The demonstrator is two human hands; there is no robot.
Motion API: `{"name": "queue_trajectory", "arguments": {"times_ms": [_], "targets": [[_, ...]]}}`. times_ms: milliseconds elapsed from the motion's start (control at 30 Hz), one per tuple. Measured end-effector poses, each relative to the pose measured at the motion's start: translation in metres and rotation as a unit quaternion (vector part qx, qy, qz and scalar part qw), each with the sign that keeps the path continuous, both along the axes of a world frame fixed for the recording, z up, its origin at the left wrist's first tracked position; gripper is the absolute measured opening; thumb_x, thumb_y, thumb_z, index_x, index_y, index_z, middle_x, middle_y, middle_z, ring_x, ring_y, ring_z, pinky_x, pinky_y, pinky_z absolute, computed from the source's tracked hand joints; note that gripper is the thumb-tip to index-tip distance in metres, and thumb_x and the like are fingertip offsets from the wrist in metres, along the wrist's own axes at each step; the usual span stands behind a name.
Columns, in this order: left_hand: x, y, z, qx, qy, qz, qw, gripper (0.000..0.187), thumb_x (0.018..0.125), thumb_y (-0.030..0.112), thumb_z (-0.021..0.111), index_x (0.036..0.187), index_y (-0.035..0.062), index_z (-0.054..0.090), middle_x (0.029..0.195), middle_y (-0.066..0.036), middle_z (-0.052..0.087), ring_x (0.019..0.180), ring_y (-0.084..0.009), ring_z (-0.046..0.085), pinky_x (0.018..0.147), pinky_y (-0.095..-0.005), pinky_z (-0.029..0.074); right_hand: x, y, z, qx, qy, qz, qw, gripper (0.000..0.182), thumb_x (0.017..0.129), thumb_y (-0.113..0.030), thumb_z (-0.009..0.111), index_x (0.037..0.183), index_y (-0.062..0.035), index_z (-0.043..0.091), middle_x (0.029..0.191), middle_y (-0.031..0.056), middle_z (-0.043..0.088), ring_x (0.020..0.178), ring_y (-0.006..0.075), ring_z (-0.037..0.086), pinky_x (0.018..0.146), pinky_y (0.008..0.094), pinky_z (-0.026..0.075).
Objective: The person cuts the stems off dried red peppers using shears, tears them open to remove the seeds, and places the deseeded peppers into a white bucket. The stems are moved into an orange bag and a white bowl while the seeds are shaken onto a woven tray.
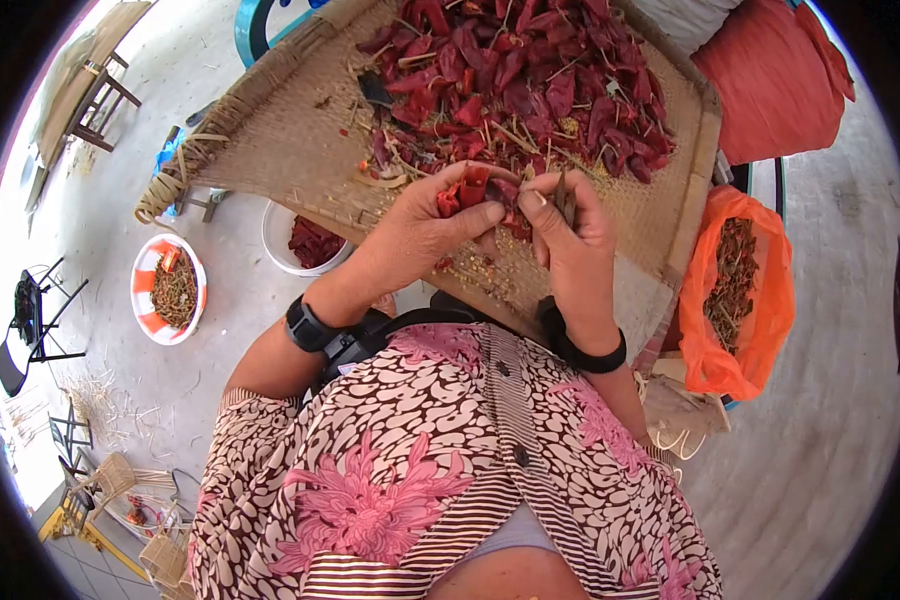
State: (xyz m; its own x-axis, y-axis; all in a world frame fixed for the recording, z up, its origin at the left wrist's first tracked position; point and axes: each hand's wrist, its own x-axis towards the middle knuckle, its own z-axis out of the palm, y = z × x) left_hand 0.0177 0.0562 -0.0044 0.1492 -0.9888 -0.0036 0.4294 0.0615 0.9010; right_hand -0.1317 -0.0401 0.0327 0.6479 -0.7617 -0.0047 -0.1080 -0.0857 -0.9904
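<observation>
The left hand (415,235) is pinching a dried red chili (467,188) over the near part of the woven tray (280,140), its grip closed on the pod. The right hand (568,235) is touching the same chili, its grip also closed around a thin stem. Beyond the hands, the chili heap (520,80) is covering the tray's far half. Beside the tray, an orange bag (735,290) is holding stems.

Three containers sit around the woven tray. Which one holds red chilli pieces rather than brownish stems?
The plain white bucket, partly tucked under the tray's near-left edge. The orange-and-white bowl farther left and the orange plastic bag on the right both hold brownish, stalky scraps.
</observation>
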Motion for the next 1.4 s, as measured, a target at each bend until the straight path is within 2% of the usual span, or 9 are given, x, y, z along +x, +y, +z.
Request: {"name": "queue_trajectory", "arguments": {"times_ms": [233,333,433,500,567,800,1233,1333,1400], "targets": [[-0.008,0.001,-0.004,-0.014,0.084,0.018,0.996,0.021,0.096,0.014,0.057,0.113,0.0049,0.050,0.085,-0.002,0.060,0.073,-0.0102,0.059,0.070,-0.0257,0.049,0.004,0.004,0.004,0.289,-0.120,-0.009,0.950,0.010,0.093,-0.018,0.062,0.095,-0.0084,0.058,0.070,-0.0053,0.051,0.048,0.0024,0.041,0.043,0.0198,0.032],[-0.010,0.002,-0.007,-0.003,0.164,0.010,0.986,0.019,0.095,0.014,0.057,0.112,0.0063,0.050,0.089,-0.004,0.061,0.075,-0.0128,0.062,0.071,-0.0277,0.051,0.004,0.006,0.003,0.290,-0.119,-0.013,0.949,0.009,0.092,-0.016,0.063,0.095,-0.0075,0.060,0.072,-0.0044,0.053,0.047,0.0034,0.042,0.044,0.0204,0.033],[-0.006,0.005,0.004,0.015,0.272,-0.016,0.962,0.019,0.095,0.014,0.057,0.111,0.0065,0.050,0.095,-0.006,0.061,0.078,-0.0153,0.064,0.074,-0.0302,0.054,0.003,0.006,0.010,0.029,-0.024,-0.017,0.999,0.007,0.091,-0.011,0.064,0.094,-0.0057,0.061,0.076,-0.0020,0.058,0.049,0.0037,0.045,0.046,0.0219,0.037],[-0.002,0.007,0.008,0.010,0.302,-0.044,0.952,0.019,0.095,0.013,0.058,0.111,0.0063,0.050,0.099,-0.006,0.061,0.080,-0.0169,0.064,0.076,-0.0319,0.055,0.003,0.003,0.001,-0.170,-0.039,0.010,0.985,0.005,0.091,-0.008,0.064,0.094,-0.0047,0.061,0.080,-0.0009,0.060,0.050,0.0032,0.046,0.047,0.0214,0.038],[0.003,0.006,0.008,-0.009,0.274,-0.080,0.958,0.019,0.094,0.013,0.059,0.111,0.0062,0.050,0.103,-0.007,0.061,0.083,-0.0183,0.065,0.079,-0.0334,0.056,0.002,0.003,-0.002,-0.240,-0.063,0.025,0.968,0.005,0.090,-0.006,0.064,0.094,-0.0042,0.061,0.084,0.0004,0.062,0.052,0.0029,0.047,0.047,0.0206,0.039],[-0.006,0.005,0.009,-0.017,0.240,-0.079,0.967,0.026,0.087,0.007,0.067,0.108,0.0057,0.051,0.101,-0.005,0.061,0.094,-0.0195,0.066,0.087,-0.0323,0.054,-0.004,0.012,0.010,0.090,-0.132,0.016,0.987,0.009,0.091,-0.012,0.064,0.094,-0.0057,0.058,0.090,0.0032,0.065,0.053,0.0023,0.046,0.046,0.0184,0.037],[-0.004,0.007,0.004,-0.022,0.119,-0.033,0.992,0.027,0.083,0.005,0.072,0.104,0.0044,0.055,0.093,0.000,0.060,0.086,-0.0088,0.057,0.078,-0.0249,0.045,-0.004,-0.003,0.010,0.489,-0.179,0.076,0.850,0.010,0.092,-0.015,0.063,0.095,-0.0070,0.058,0.087,0.0024,0.065,0.044,0.0024,0.040,0.042,0.0174,0.033],[-0.002,0.010,0.012,0.004,0.120,-0.036,0.992,0.029,0.083,0.005,0.071,0.108,0.0037,0.056,0.095,0.001,0.061,0.086,-0.0085,0.059,0.076,-0.0243,0.045,-0.001,0.007,0.018,0.152,-0.065,0.022,0.986,0.005,0.091,-0.010,0.064,0.093,-0.0066,0.060,0.087,0.0018,0.064,0.044,0.0040,0.042,0.042,0.0181,0.034],[-0.001,0.011,0.014,0.017,0.091,-0.038,0.995,0.029,0.084,0.006,0.071,0.108,0.0030,0.057,0.096,0.000,0.061,0.085,-0.0083,0.059,0.074,-0.0236,0.045,-0.001,0.011,0.018,0.043,-0.045,0.018,0.998,0.004,0.090,-0.007,0.064,0.092,-0.0062,0.061,0.087,0.0011,0.064,0.045,0.0039,0.043,0.043,0.0180,0.034]]}}
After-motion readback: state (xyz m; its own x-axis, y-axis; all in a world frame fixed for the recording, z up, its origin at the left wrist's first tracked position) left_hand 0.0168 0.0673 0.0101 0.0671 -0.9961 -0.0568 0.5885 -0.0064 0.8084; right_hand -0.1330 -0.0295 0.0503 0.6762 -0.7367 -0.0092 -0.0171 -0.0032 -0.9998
